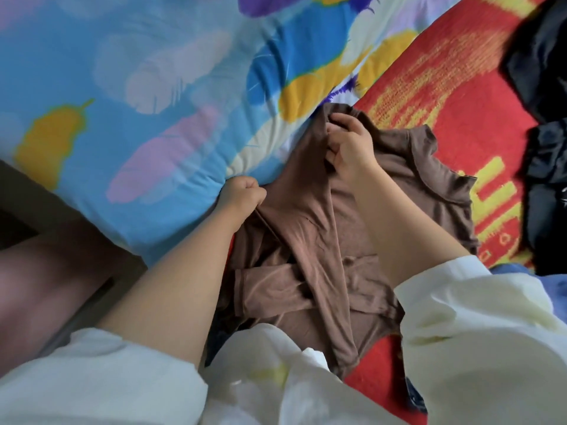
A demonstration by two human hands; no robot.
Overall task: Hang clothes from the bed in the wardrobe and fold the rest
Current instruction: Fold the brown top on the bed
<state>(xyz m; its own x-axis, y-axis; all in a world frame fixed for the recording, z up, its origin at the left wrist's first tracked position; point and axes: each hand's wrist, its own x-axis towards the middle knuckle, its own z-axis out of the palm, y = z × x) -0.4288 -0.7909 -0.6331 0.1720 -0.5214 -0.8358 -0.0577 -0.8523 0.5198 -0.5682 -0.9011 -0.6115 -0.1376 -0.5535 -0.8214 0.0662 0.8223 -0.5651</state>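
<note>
Two hands on one brown top, lying on red blanket beside feather-print quilt. Left hand pinches near edge of fold; right hand grips far end. Fold's long axis runs betw. them, near-left to far-right. Black clothes well apart, far right. Prob. mid-fold; left hand nearer body.

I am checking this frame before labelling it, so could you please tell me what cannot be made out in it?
- Dark clothes, head view: cut off by the right edge and blurred; garment types unclear.
- Brown top, head view: its lower part is hidden by the white sleeves.
- Left hand, head view: its fingertips curl out of sight into the fabric.
- Wardrobe: not in view.
</note>
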